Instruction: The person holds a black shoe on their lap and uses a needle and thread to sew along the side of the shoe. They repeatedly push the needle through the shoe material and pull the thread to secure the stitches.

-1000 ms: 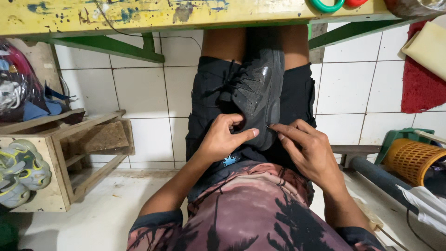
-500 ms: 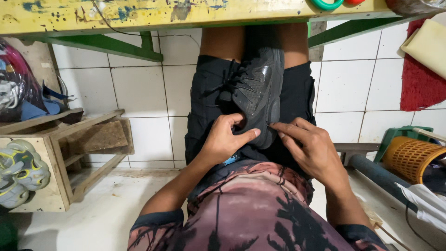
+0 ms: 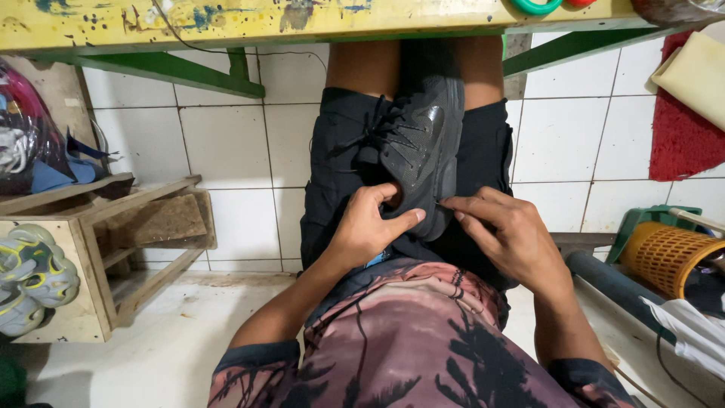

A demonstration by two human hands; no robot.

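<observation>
A black lace-up shoe (image 3: 419, 151) is lying on the person's lap, heel toward them. The left hand (image 3: 370, 227) is gripping its heel, fingers curled; the right hand (image 3: 506, 234) is pinching its edge. An orange basket (image 3: 668, 257) is sitting right, contents unclear.

We see both forearms angled in from the lower corners toward centre, elbows bent; left hand (image 3: 362, 230) curled, thumb stretched right, fingers (image 3: 375, 198) hooked over and gripping; right hand (image 3: 510, 238) palm-down, knuckles up, index and thumb pinched together at the tip, pointing left; the two hands sit just beside each other, thumb tips nearly meeting; bare knees spread apart above them.
</observation>
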